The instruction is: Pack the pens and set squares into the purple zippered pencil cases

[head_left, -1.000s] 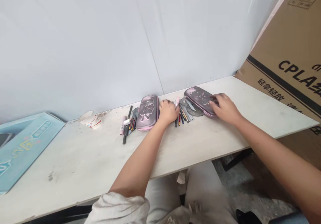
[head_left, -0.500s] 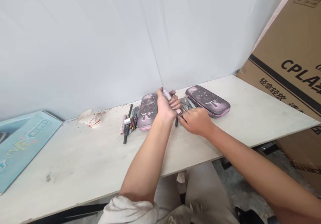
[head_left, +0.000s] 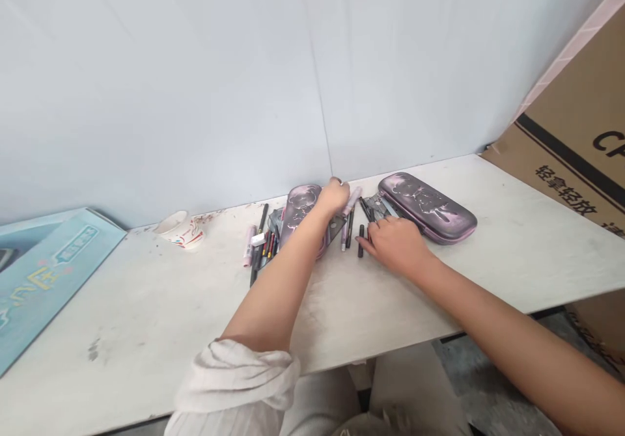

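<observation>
Two purple pencil cases lie near the wall: the left case [head_left: 299, 209] and the right case [head_left: 430, 205]. My left hand [head_left: 333, 198] rests between them, fingers curled around a pink marker [head_left: 349, 211] and a grey set square [head_left: 336, 226]. My right hand [head_left: 394, 246] lies on the table in front of the right case, fingers bent over loose pens; a black pen [head_left: 360, 240] sits at its fingertips. More pens and a ruler [head_left: 388, 205] lie between the cases. I cannot see whether the right fingers grip anything.
A bundle of pens and a pink marker [head_left: 257, 246] lies left of the left case. A crumpled paper cup [head_left: 178, 230] sits by the wall. A teal box [head_left: 43, 273] is at far left, a cardboard box [head_left: 576, 156] at far right on the white table [head_left: 195, 319].
My left hand lowered the pink marker from raised to the tabletop beside the left case. My right hand shifted slightly right onto the loose pens. The camera view moved rightward.
</observation>
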Demonstrator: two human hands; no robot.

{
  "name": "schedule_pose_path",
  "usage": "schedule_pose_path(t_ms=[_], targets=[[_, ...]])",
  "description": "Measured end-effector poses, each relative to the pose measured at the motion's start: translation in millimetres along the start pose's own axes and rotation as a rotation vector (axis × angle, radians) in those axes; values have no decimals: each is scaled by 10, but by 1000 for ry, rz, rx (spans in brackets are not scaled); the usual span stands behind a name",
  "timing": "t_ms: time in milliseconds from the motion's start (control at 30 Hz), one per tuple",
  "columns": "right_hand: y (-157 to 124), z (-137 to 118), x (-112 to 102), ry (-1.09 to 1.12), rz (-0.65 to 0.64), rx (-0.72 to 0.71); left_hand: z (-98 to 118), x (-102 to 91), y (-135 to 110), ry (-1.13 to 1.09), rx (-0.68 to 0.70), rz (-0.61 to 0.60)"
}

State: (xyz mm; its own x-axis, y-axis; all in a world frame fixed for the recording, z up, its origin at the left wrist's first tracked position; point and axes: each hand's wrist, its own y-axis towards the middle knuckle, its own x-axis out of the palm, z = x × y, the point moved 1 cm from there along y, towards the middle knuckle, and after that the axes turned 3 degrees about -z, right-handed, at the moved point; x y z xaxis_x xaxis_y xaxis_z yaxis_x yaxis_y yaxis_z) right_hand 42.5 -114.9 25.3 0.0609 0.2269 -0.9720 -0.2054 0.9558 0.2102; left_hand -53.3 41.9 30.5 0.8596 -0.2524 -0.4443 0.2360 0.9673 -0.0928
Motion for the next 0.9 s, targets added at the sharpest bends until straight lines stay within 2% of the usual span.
schedule_pose_path(t_ms=[67,167,333,567,733,800,900], targets=[[101,-155,9,11,34,-57,-66,-62,-44,231,59,-33],[210,-362,76,18,-10,-89,-133,-113,-136,560,145,-135],[284,-425,180,-33,-127,-55,-142,-123,-230,895,285,-289],[186,-261,222,-67,-101,106,-158,-148,-319,1164,518,-329],[101,29,165,44,-36,283,-180,-116,-444,1102,644,-325],[35,112,147,94,-19,259,-184,-74,-530,1078,688,-366],[-78,127,155,122,-4,97,-187,-30,-654,1080,685,-403]])
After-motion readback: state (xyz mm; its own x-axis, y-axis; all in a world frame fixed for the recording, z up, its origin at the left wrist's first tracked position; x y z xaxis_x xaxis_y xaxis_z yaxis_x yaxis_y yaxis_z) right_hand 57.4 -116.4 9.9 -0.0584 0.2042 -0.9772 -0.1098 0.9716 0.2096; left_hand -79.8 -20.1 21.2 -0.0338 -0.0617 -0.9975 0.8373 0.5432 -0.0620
